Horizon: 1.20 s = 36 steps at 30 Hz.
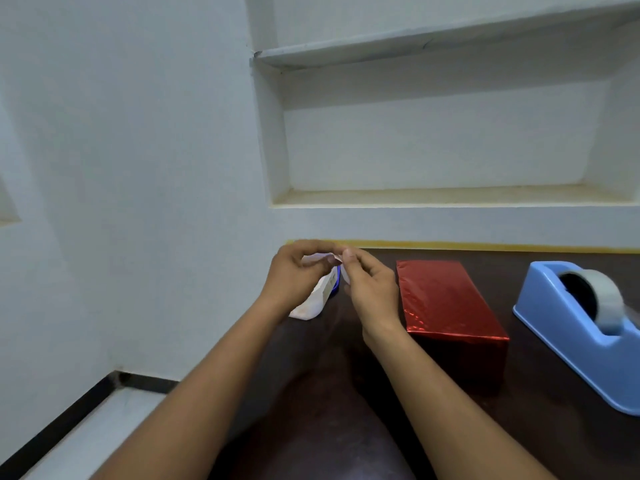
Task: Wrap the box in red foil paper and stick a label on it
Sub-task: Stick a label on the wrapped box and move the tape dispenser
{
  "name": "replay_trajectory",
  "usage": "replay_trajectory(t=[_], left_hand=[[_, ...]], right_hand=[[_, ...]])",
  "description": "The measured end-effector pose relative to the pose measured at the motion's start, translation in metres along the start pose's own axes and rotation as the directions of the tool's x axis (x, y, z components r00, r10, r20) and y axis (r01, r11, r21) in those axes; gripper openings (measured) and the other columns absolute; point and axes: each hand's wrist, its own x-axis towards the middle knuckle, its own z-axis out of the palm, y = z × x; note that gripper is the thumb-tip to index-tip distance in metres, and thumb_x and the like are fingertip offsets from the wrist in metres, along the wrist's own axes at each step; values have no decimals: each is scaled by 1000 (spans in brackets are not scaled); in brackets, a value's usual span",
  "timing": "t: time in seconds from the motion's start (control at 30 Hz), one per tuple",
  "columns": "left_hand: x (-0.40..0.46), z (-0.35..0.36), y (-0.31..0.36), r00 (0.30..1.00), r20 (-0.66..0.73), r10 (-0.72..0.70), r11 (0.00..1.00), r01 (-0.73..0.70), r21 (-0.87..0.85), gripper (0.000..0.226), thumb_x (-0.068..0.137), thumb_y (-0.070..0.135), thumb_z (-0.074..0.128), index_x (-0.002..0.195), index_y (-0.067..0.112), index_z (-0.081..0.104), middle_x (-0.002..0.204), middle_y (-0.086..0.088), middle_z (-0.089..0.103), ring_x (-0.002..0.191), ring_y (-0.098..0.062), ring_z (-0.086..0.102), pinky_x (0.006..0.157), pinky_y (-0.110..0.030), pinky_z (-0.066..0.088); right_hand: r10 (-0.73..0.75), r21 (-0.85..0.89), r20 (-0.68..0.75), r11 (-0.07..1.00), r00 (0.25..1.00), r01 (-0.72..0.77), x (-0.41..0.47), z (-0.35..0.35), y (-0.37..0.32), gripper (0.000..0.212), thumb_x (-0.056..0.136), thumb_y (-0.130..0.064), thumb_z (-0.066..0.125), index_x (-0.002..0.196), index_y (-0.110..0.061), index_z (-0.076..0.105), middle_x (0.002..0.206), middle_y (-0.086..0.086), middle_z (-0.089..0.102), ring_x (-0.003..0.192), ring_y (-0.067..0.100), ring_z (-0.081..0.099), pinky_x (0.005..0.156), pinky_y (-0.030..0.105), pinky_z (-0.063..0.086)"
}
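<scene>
Where the dark table (519, 410) meets the white wall, at twelve o'clock: a recessed shelf niche (446, 195), nothing visible on its ledge. At three o'clock from the hands, well to the side: a blue tape dispenser (575, 337) with a roll of clear tape (602, 299) seated in its cradle, loose end trailing off the frame edge. Between dispenser and hands, resting flat on the table: the box (450, 303), fully covered in red foil paper, just beside the right wrist, apart from the dispenser. At nine o'clock from the box, both hands raised together over the table's far left corner. Left hand (294, 271) curled round a white sheet (311, 303) that hangs down toward the table edge, thumb and forefinger pinching its top. Right hand (370, 285) pinching at the same top corner, fingertips nearly touching those of the left. Something blue (335, 282) partly hidden behind the sheet and fingers; cannot tell what. Beyond the table's left edge, at seven o'clock, pale floor (97, 434) with a black skirting strip.
</scene>
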Motion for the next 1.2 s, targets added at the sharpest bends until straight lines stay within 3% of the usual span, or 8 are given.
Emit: replay_trajectory(t=[0.1, 0.2, 0.37, 0.53, 0.77, 0.87, 1.03, 1.2], left_hand=[[-8, 14, -1, 964, -43, -262, 855, 212, -473, 27, 97, 7, 69, 122, 16, 74, 106, -5, 79, 99, -19, 77, 88, -30, 62], [-10, 18, -4, 921, 5, -389, 678, 290, -675, 22, 98, 14, 69, 117, 4, 74, 111, -16, 77, 98, -21, 77, 85, -27, 62], [-15, 13, -11, 915, 113, -386, 596, 341, -727, 25, 97, 11, 68, 118, -1, 74, 118, -17, 76, 111, -24, 73, 98, -32, 57], [-15, 9, -12, 895, 190, -404, 526, 397, -752, 15, 96, 3, 65, 105, 1, 76, 107, -12, 78, 102, -19, 75, 107, -33, 51], [-12, 2, -16, 873, 243, -424, 430, 430, -794, 16, 94, -1, 65, 106, -1, 75, 105, -12, 78, 92, -16, 77, 95, -28, 56], [-12, -1, -19, 872, 249, -422, 433, 435, -789, 25, 94, -2, 65, 117, -4, 72, 117, -17, 75, 100, -20, 75, 97, -30, 56], [-11, -1, -23, 883, 216, -418, 485, 417, -769, 41, 90, 2, 69, 130, -8, 66, 136, -24, 65, 126, -30, 63, 103, -34, 53], [-13, 0, -22, 907, 155, -391, 548, 365, -752, 35, 87, 1, 72, 121, -5, 71, 124, -21, 72, 104, -23, 73, 97, -31, 58]], right_hand=[[-5, 12, -15, 1000, 1000, 5, 1, -8, 2, 23, 96, -19, 67, 85, -35, 81, 90, -14, 79, 81, -1, 71, 85, 32, 56], [17, 14, -24, 1000, 1000, -17, 4, -11, 2, 25, 93, -9, 69, 87, -30, 79, 89, -17, 78, 85, -5, 71, 85, 23, 54], [-17, 15, 46, 1000, 999, 16, 3, -7, 5, 30, 90, -1, 64, 100, -22, 81, 99, -9, 80, 99, 6, 73, 89, 26, 55], [-93, 76, 71, 993, 993, 88, 0, -6, 2, 19, 93, -5, 68, 98, -19, 81, 98, -4, 80, 97, 7, 73, 84, 20, 52], [-94, 143, 82, 986, 992, 82, -3, -3, 1, 24, 93, -3, 70, 99, -24, 81, 102, -5, 80, 105, 10, 73, 94, 24, 54], [-60, 173, 93, 984, 994, 44, -5, -3, -1, 22, 93, -2, 69, 104, -17, 80, 105, -2, 80, 108, 12, 73, 98, 28, 54], [-47, 227, 148, 974, 988, 12, -13, 0, -6, 26, 94, -3, 68, 91, -24, 82, 104, 0, 80, 107, 14, 74, 94, 27, 55], [0, 259, 155, 965, 988, -40, -13, 0, -8, 23, 95, -4, 67, 94, -21, 82, 106, 3, 80, 109, 17, 73, 99, 33, 54]])
